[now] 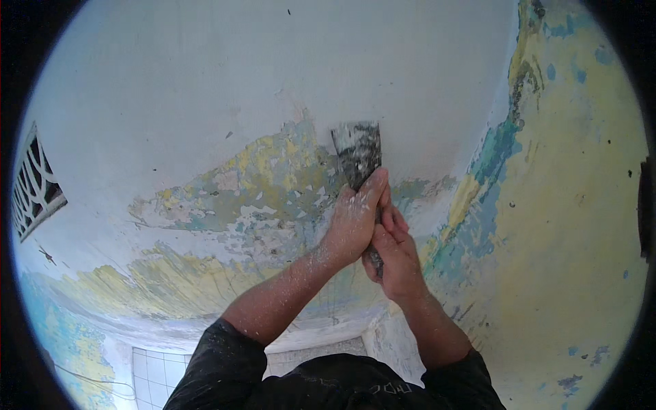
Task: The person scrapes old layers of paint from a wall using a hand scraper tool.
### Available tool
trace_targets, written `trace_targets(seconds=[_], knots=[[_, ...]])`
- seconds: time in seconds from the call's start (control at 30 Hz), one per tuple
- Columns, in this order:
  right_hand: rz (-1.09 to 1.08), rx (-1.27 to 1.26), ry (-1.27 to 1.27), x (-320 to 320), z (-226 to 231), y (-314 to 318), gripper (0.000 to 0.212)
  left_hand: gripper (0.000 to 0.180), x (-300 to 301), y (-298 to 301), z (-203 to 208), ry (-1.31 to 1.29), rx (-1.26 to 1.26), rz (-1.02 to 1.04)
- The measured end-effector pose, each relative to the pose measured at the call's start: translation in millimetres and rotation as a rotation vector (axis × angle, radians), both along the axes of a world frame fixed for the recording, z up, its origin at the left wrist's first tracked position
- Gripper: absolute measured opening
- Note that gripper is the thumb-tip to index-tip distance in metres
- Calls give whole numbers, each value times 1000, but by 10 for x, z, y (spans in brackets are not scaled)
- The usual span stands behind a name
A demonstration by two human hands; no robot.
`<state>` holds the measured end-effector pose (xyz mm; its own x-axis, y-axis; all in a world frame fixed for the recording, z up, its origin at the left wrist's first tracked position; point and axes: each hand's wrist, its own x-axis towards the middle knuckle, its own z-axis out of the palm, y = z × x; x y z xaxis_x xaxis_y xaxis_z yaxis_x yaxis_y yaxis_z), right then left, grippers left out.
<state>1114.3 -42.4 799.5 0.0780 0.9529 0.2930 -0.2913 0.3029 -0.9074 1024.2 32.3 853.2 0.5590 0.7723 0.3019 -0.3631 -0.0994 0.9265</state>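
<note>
Both my hands grip one paint scraper (pixel 358 147), its wide, paint-smeared blade pointing up against the wall. My left hand (pixel 354 222) is closed high on the tool, close to the base of the blade. Lower down, my right hand (pixel 396 263) wraps the dark handle, whose end shows below the fingers. Behind the blade, the white wall (pixel 410 75) meets a patch of peeling paint (pixel 273 174) in yellow, grey and pale blue. White flecks of dust cover my left hand and forearm.
On the right stands a yellow wall (pixel 567 225) with blue-green patches along the corner. A patterned vent grille (pixel 39 184) is set in the wall at far left. Below are white tiles (pixel 154 372), and a thin cable (pixel 96 381) hangs at the lower left.
</note>
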Motion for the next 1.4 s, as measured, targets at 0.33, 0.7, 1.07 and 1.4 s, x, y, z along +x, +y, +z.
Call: trace_targets(seconds=[0.33,0.7,1.07,1.4], knots=[[-68,-102,35,-50,-123,-81,41,43,-59,-63,-156,22,-9,33],[88,-145,66,12,-250,-69,41,44,-19,-61,-351,-40,-150,-29],[3,-89,24,67,53,-36,44,48,45,-36,-12,20,12,2],[-70,-34,-11,-77,-55,-40,40,42,-80,-4,-177,57,117,20]])
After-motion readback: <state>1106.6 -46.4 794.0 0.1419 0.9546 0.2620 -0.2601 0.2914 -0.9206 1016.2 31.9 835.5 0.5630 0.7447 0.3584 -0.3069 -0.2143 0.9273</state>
